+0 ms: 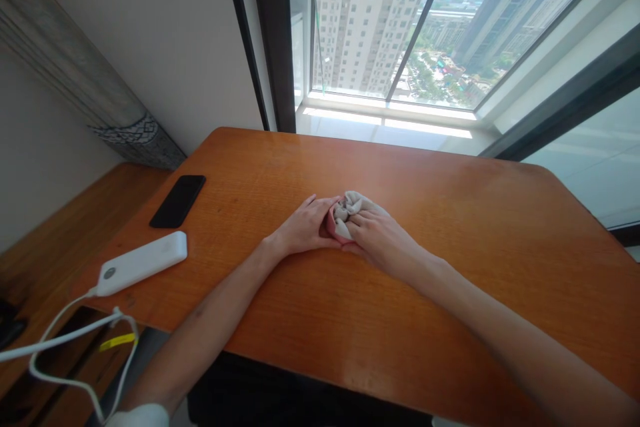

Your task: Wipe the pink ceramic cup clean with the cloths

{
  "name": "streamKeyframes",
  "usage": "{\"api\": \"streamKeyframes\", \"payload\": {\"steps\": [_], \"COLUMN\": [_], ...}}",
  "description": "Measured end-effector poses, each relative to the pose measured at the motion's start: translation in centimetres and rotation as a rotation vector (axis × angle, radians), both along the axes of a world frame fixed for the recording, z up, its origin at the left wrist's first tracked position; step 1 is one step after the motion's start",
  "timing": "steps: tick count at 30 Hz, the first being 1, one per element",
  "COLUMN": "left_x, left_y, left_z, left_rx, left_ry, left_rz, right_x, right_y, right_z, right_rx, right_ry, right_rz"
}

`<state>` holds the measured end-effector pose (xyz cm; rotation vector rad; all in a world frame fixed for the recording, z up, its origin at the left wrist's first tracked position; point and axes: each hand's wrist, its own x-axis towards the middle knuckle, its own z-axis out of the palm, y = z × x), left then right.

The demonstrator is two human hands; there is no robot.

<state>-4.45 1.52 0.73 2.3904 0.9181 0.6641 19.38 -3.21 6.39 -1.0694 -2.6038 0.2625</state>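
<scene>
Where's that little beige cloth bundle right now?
In the head view, the small beige-and-pink cloth bundle sits at the middle of the orange wooden table, held between the left hand and right hand, well to the right of the flat black phone.

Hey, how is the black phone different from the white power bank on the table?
The phone is black and thin; the power bank is white and thicker. The power bank has a white cable plugged in; the phone shows none. The phone lies farther from the person than the power bank. Both are slim rectangles lying flat on the left part of the wooden table.
</scene>
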Motion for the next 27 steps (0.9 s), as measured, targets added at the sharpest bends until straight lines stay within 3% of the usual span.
{"api": "streamKeyframes", "payload": {"steps": [3, 6, 9, 12, 15, 20, 24, 27], "left_x": [-0.3, -0.6, -0.5, -0.3, -0.3, -0.2, 1.0, 1.8], "left_y": [-0.1, -0.4, -0.9, -1.4, -1.6, -2.0, -2.9, -3.7], "left_z": [0.2, 0.7, 1.1, 0.7, -0.4, -1.5, -0.5, 0.5], "left_rx": [-0.028, -0.046, 0.122, 0.392, 0.485, 0.412, 0.269, 0.151], "left_ry": [-0.032, -0.185, -0.335, -0.296, -0.245, -0.417, -0.501, -0.616], "left_rz": [-0.002, -0.029, -0.015, -0.014, -0.017, 0.102, 0.201, 0.148], "right_x": [0.7, 0.9, 0.1, -1.8, -3.8, -4.9, -4.4, -3.6], "right_y": [-0.1, -0.7, -1.5, -2.1, -2.7, -3.4, -3.8, -3.9], "right_z": [0.6, 1.5, 2.2, 2.6, 2.5, 1.3, 0.6, 0.8], "right_rx": [-0.118, -0.421, -0.765, -0.991, -1.147, -1.132, -1.004, -0.819], "right_ry": [0.029, 0.418, 0.929, 1.3, 1.418, 1.431, 1.285, 1.055], "right_rz": [-0.003, -0.24, -0.473, -0.463, -0.389, -0.33, -0.293, -0.159]}}
